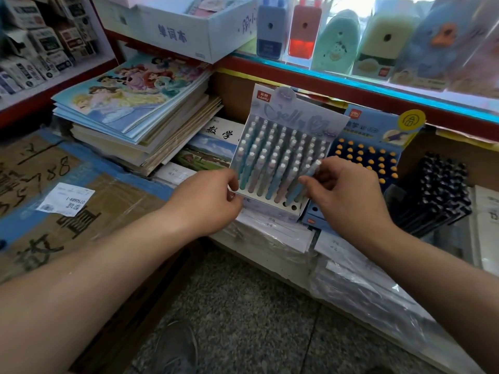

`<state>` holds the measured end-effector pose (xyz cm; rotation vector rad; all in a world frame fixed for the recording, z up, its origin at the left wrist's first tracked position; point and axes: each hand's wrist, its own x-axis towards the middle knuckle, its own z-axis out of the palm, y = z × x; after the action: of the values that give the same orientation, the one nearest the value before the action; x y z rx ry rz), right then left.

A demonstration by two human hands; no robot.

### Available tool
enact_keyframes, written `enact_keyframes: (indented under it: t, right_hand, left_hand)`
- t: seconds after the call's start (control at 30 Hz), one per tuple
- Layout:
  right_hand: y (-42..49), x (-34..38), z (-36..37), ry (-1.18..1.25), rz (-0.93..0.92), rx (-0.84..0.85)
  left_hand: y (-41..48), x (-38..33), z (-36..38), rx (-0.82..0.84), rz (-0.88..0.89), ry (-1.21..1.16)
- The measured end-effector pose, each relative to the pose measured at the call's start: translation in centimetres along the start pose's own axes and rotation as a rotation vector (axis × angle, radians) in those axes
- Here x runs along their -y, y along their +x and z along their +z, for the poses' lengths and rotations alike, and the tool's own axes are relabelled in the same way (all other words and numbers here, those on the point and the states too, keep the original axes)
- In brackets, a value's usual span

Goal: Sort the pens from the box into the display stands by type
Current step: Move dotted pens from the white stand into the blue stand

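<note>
A pale lilac display stand (270, 205) holds several pastel pens upright in rows; a few holes at its front right are empty. My left hand (213, 195) grips the stand's front left corner. My right hand (348, 193) pinches a light blue pen (313, 171) at the stand's right side, its lower end over the front right holes. To the right stand a blue display stand (383, 125) of pens with orange tops and a tray of black pens (437, 187).
Stacked notebooks (135, 103) lie left of the stands, with a taped cardboard box (67, 201) further left. Plastic-wrapped packs (351, 273) sit under and in front of the stands. A shelf above carries pencil sharpeners (305, 28). Grey floor is below.
</note>
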<state>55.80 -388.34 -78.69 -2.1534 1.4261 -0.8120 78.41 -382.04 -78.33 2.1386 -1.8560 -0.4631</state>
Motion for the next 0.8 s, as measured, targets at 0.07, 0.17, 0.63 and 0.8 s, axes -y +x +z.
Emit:
enact_keyframes:
  t: [0.07,0.17,0.63,0.8]
  right_hand:
    - [0.1,0.0,0.1,-0.042,-0.006,0.006]
    - [0.0,-0.1,0.5,-0.145,-0.009,0.051]
    - [-0.3,2.9,-0.2,-0.481,0.050,0.338]
    - [-4.1,10.3,1.7,-0.330,-0.347,0.496]
  left_hand:
    - [0.0,0.1,0.0,0.001,0.006,0.015]
    - [0.1,0.3,0.1,-0.008,0.013,0.030]
    - [-4.1,1.7,-3.0,-0.067,-0.085,0.135]
    - [-9.6,3.8,-6.0,-0.151,-0.219,0.110]
